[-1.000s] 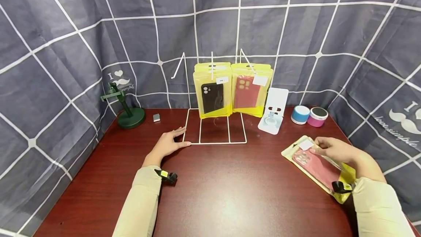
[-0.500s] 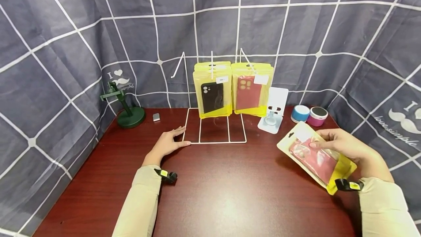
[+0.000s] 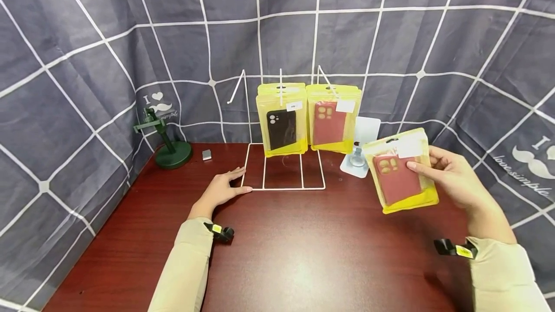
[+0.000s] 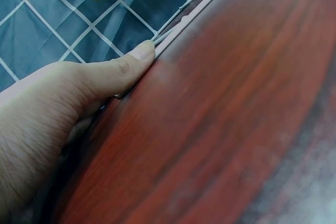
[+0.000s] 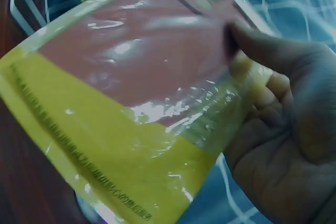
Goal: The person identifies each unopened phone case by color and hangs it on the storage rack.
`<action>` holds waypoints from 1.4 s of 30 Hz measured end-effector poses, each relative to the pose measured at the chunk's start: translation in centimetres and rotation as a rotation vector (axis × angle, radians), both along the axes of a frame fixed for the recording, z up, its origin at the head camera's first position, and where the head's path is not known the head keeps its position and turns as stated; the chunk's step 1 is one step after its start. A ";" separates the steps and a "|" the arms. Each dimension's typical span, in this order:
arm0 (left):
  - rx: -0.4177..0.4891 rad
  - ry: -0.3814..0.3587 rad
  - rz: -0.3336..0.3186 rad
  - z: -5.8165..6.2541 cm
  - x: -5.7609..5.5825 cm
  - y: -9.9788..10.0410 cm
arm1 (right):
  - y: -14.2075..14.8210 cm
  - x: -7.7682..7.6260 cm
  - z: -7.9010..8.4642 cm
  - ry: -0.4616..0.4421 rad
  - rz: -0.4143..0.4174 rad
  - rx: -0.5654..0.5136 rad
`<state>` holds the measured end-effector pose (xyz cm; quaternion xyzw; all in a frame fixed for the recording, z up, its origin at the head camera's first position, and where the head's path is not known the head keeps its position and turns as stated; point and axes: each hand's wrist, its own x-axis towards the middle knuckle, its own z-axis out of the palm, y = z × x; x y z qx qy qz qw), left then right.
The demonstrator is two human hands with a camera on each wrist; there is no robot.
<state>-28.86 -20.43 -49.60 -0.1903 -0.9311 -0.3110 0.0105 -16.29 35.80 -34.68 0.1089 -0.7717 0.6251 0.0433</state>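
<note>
My right hand [image 3: 455,177] pinches a bagged red phone case [image 3: 398,177] by its right edge, thumb on the front. The bag is up off the table, its hang hole at the top; the right wrist view shows its yellow lower band close up. My left hand [image 3: 221,189] rests at the front left corner of a white wire display rack [image 3: 288,188], the thumb [image 4: 140,52] lying along the base wire. On the rack's hooks hang a bagged black phone case [image 3: 281,129] in the middle and another bagged red phone case [image 3: 329,124] on the right.
A white phone stand [image 3: 366,129] stands behind the held bag, partly covered by it. At the left are a dark green stand [image 3: 173,154] and a small silver object [image 3: 206,154]. The rack's left hook [image 3: 236,88] is bare. A grey checked curtain [image 3: 347,42] surrounds the table.
My right hand has lifted the bagged red phone case from the table's right side, turning it more upright and moving it left. It now hides the two small round speakers. The left hand stays put.
</note>
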 end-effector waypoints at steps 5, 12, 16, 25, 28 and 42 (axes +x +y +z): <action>0.016 -0.005 0.005 -0.1 0.0 0.0 | -4.1 -0.6 1.9 0.055 0.045 -0.267; 0.003 -0.004 -0.004 0.0 0.0 0.0 | -9.5 -2.2 5.2 0.192 0.015 -0.426; -0.003 0.007 0.004 -0.1 0.0 -0.2 | -11.8 -3.3 6.0 0.173 0.021 -0.418; -0.003 -0.009 -0.006 -0.3 -0.1 0.1 | -13.4 -5.1 5.2 0.127 -0.032 -0.426; 0.005 -0.008 0.002 -0.2 -0.2 0.1 | -13.3 -5.4 4.9 0.128 -0.056 -0.423; -0.008 0.001 0.002 -0.2 -0.1 -0.1 | -13.5 -7.0 3.3 0.100 -0.088 -0.361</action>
